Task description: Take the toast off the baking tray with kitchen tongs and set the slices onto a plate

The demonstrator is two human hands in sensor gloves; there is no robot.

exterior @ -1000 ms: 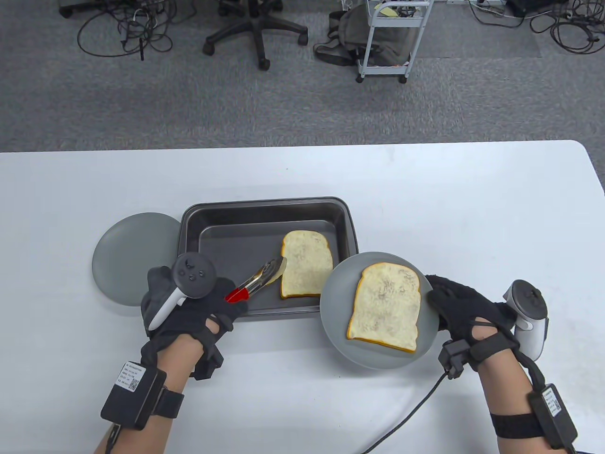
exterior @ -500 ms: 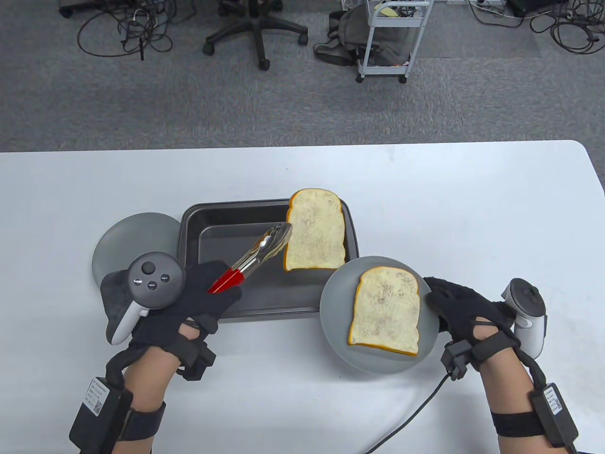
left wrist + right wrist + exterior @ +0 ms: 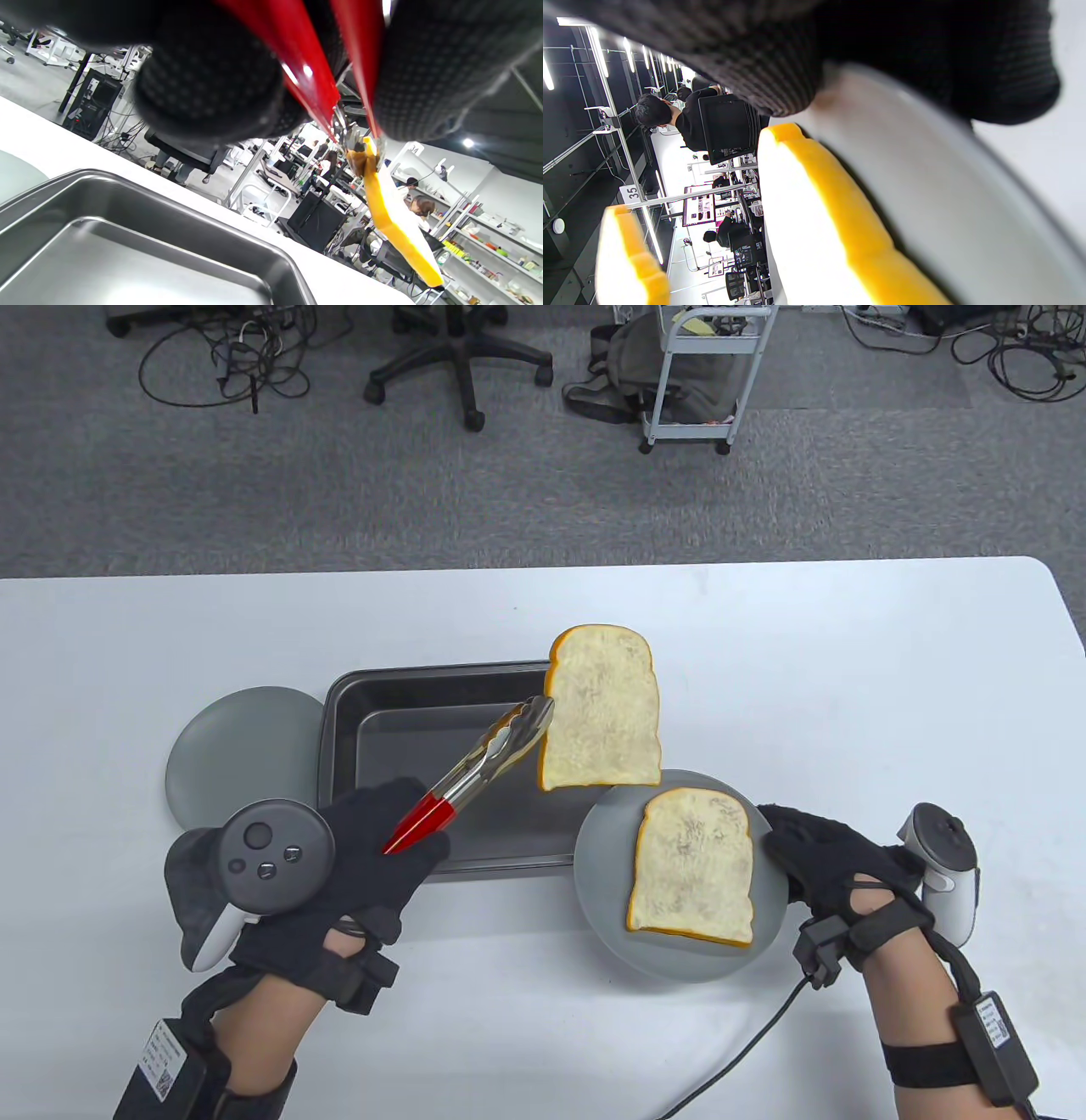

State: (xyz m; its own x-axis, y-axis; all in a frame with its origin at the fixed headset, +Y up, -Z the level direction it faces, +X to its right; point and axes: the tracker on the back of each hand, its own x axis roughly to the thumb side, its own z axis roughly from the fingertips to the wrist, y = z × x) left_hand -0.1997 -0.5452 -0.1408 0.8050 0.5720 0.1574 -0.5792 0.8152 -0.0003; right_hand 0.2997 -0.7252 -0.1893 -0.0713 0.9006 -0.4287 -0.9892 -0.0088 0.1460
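Note:
My left hand (image 3: 373,848) grips the red handles of the metal tongs (image 3: 484,759), seen close up as tongs (image 3: 322,84) in the left wrist view. Their tips pinch a slice of toast (image 3: 604,708) by its left edge and hold it in the air over the right end of the dark baking tray (image 3: 399,704), by the far rim of the grey plate (image 3: 602,865); the same toast (image 3: 394,220) hangs edge-on. A second slice (image 3: 694,865) lies flat on that plate. My right hand (image 3: 806,848) holds the plate's right rim (image 3: 946,203).
A second grey plate (image 3: 229,763) lies left of the tray, partly under it. A black cable (image 3: 747,1044) runs over the table from my right wrist. Beyond the far table edge stand an office chair (image 3: 462,356) and a white cart (image 3: 704,381).
The tongs have lifted the slice out of the tray and carried it up and to the right, toward the plate. My right hand and the plate have barely moved.

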